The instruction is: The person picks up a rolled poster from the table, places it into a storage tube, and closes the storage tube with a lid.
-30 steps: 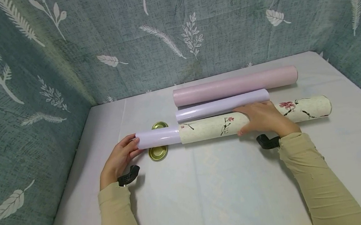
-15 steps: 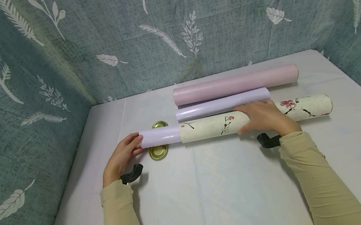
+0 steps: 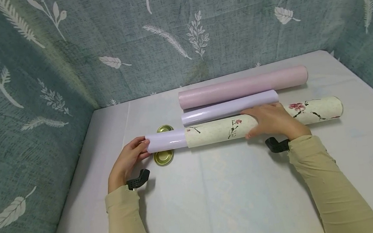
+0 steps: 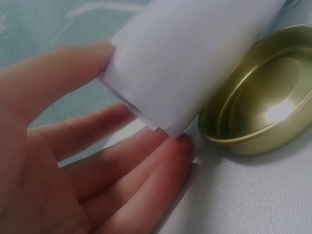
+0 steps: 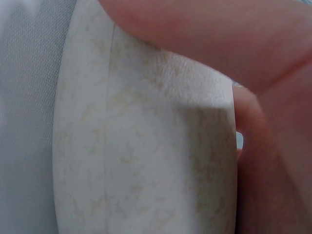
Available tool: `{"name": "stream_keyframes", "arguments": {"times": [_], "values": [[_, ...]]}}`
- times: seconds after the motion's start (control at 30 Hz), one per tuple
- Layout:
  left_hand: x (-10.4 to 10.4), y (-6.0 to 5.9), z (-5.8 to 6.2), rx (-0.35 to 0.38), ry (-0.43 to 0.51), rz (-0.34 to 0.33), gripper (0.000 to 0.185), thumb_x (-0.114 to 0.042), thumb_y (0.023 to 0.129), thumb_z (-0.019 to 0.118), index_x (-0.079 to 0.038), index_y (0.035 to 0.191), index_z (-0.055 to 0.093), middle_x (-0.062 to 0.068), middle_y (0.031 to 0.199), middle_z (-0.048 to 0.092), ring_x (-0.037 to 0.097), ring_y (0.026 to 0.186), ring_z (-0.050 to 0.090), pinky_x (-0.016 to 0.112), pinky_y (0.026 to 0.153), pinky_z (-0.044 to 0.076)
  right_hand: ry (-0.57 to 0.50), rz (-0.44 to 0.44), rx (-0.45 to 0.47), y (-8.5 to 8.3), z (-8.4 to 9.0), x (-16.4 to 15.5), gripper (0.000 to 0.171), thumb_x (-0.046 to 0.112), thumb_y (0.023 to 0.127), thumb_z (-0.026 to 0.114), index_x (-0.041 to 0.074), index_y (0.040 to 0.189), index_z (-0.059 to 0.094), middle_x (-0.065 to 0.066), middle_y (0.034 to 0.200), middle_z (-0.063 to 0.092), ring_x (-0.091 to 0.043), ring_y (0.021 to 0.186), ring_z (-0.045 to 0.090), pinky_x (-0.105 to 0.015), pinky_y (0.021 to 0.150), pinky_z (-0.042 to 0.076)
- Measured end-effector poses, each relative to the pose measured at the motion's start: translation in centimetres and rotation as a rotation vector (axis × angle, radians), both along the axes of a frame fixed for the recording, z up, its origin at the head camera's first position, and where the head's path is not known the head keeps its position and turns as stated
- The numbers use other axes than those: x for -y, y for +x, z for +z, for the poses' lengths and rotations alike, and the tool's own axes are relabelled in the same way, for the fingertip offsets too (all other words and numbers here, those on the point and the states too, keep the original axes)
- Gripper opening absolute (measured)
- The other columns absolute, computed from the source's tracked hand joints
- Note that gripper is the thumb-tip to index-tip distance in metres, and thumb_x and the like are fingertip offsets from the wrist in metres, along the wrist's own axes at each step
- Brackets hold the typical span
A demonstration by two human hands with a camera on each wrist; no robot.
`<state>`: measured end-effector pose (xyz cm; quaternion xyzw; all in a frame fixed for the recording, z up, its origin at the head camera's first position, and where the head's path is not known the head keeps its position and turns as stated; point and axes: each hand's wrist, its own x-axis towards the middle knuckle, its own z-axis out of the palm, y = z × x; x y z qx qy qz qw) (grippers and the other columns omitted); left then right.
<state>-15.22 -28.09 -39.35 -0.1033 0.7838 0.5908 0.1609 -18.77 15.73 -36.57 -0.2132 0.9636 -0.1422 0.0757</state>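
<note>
My left hand (image 3: 126, 160) pinches the outer end of a shiny lavender paper roll (image 3: 166, 140), thumb on one side and fingers on the other. In the left wrist view, the roll's layered paper edges (image 4: 161, 63) show between thumb and fingers. The roll's other end is hidden inside a cream cardboard tube (image 3: 214, 132) printed with red blossoms and dark branches. My right hand (image 3: 270, 121) grips this tube around its middle; in the right wrist view the thumb lies across its pale mottled surface (image 5: 146, 146).
Two gold round metal lids lie by the lavender roll, one lid (image 3: 163, 157) in front and another lid (image 3: 164, 128) partly behind. A second lavender roll (image 3: 228, 107) and a pink tube (image 3: 243, 87) lie behind the cream tube. A leaf-patterned curtain (image 3: 180, 40) backs the white table (image 3: 239, 196).
My left hand has moved right, and the lavender roll has slid a little farther into the cream tube. My right hand keeps its grip in nearly the same place.
</note>
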Motion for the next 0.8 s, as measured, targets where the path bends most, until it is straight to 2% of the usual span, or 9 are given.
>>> {"name": "stream_keyframes", "arguments": {"times": [0.17,0.3,0.57,0.8], "values": [[-0.1,-0.1,0.0,-0.006,-0.002,0.000,0.070,-0.049,0.079,0.060,-0.010,0.133,0.037,0.011,0.126,0.044,0.018,0.098,0.055,0.027,0.086,0.044,0.000,-0.002,-0.002,0.0,0.0,0.0,0.088,0.057,0.056,0.075,0.022,0.131,0.046,-0.004,0.126,0.051,-0.029,0.114,0.045,-0.053,0.085,0.023],[0.1,-0.3,-0.6,-0.016,-0.006,-0.004,0.072,-0.051,0.077,0.060,-0.011,0.132,0.038,0.011,0.124,0.045,0.019,0.095,0.056,0.025,0.082,0.046,-0.002,0.001,-0.007,0.0,0.0,0.0,0.087,0.056,0.056,0.075,0.022,0.130,0.046,-0.004,0.125,0.052,-0.029,0.114,0.045,-0.053,0.085,0.023],[0.0,-0.3,-1.0,-0.005,0.043,0.007,0.071,-0.051,0.078,0.060,-0.013,0.133,0.035,0.013,0.125,0.044,0.022,0.092,0.060,0.032,0.076,0.050,-0.001,0.007,-0.015,0.0,0.0,0.0,0.086,0.055,0.056,0.075,0.022,0.130,0.047,-0.004,0.123,0.053,-0.028,0.113,0.046,-0.052,0.084,0.023],[0.1,0.0,-1.1,0.006,0.031,0.006,0.069,-0.053,0.078,0.058,-0.016,0.133,0.037,0.011,0.126,0.044,0.022,0.087,0.061,0.030,0.067,0.052,-0.003,0.007,-0.018,0.0,0.0,0.1,0.085,0.055,0.056,0.075,0.022,0.130,0.047,-0.004,0.124,0.053,-0.027,0.113,0.045,-0.052,0.085,0.023]]}}
